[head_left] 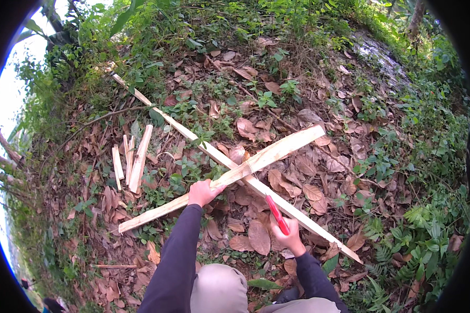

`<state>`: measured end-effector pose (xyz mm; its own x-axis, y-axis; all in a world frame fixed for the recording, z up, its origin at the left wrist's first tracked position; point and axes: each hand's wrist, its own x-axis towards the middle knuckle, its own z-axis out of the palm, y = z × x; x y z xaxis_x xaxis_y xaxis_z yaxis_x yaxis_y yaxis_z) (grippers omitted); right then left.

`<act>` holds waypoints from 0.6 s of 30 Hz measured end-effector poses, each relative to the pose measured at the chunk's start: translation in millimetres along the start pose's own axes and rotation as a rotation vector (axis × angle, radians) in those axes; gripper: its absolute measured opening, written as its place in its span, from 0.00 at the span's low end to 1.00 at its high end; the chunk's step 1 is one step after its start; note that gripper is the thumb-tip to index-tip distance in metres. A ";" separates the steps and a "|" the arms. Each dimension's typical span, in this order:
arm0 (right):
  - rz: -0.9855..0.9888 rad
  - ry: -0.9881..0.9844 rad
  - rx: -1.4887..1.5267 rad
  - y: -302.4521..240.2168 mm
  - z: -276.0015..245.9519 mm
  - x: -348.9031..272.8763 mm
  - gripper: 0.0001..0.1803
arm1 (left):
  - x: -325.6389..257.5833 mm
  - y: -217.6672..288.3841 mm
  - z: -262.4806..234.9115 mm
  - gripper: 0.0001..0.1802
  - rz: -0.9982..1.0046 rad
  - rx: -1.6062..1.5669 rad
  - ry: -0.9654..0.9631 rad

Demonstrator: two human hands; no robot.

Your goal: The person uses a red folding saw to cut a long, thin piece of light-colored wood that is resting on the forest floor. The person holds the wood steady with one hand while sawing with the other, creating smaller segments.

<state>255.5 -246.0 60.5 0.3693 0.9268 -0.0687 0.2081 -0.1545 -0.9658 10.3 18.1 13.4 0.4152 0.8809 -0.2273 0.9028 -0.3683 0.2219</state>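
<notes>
Two long pale wooden pieces cross on the leafy ground. The upper board point(277, 152) slants from lower left to upper right and lies over the longer, thinner strip point(193, 136), which runs from upper left to lower right. My left hand point(203, 193) is closed on the upper board, left of the crossing. My right hand point(288, 237) grips a slim red tool point(278, 215) with pale marks on it, its front end pointing up and left near the lower strip. Which kind of tool it is, I cannot make out.
Several short split wood pieces point(139, 161) lie to the left. Dry brown leaves point(259, 237) and low green plants cover the sloping ground. A thin branch point(107, 116) arches at the upper left. My knees point(219, 289) are at the lower edge.
</notes>
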 end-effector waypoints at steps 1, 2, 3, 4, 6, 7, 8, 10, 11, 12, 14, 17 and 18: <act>-0.035 0.013 -0.056 -4.2 -11.3 -26.1 0.17 | 0.3 6.5 -0.5 0.44 0.038 -0.024 0.025; -0.053 0.024 -0.044 -11.9 -19.6 -46.2 0.15 | -0.9 7.0 1.2 0.45 0.047 -0.026 0.011; -0.010 0.049 -0.017 0.8 -24.3 -63.2 0.14 | 2.6 9.3 -3.0 0.45 0.051 -0.024 0.015; -0.005 0.071 0.003 8.9 -23.5 -52.8 0.15 | 4.8 14.5 -3.8 0.46 0.072 -0.017 0.010; 0.028 0.078 -0.010 -8.9 -21.6 -22.6 0.15 | 4.7 17.4 -1.2 0.47 0.052 -0.010 -0.056; 0.015 0.117 0.028 4.5 -11.3 -2.2 0.17 | 7.6 20.3 -2.3 0.48 0.048 -0.004 -0.084; -0.010 0.107 0.021 3.0 0.0 17.3 0.17 | 3.6 11.6 -3.8 0.48 0.021 -0.003 -0.084; -0.060 0.104 -0.004 -1.2 7.8 28.0 0.17 | -1.3 2.0 -5.4 0.50 -0.017 -0.015 -0.073; -0.078 0.092 -0.054 -10.3 1.9 16.4 0.17 | 0.4 20.5 -21.3 0.55 -0.128 0.098 -0.243; -0.056 0.075 -0.035 -10.5 -5.3 -2.3 0.17 | 4.1 34.2 -23.6 0.57 -0.241 0.036 -0.298; -0.050 0.057 0.002 -13.1 -6.9 -42.6 0.17 | 6.8 22.5 -13.3 0.62 -0.431 -0.052 -0.437; -0.168 0.093 -0.108 -0.3 -12.4 -47.3 0.13 | 0.0 38.2 -10.1 0.60 -0.451 -0.096 -0.324; -0.081 0.101 -0.022 -1.2 -7.2 -35.4 0.14 | -4.6 35.5 -6.0 0.59 -0.402 -0.114 -0.264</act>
<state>248.7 -281.1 66.0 0.4397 0.8974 0.0359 0.2603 -0.0891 -0.9614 39.8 2.8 28.1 0.0645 0.8355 -0.5457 0.9854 0.0329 0.1669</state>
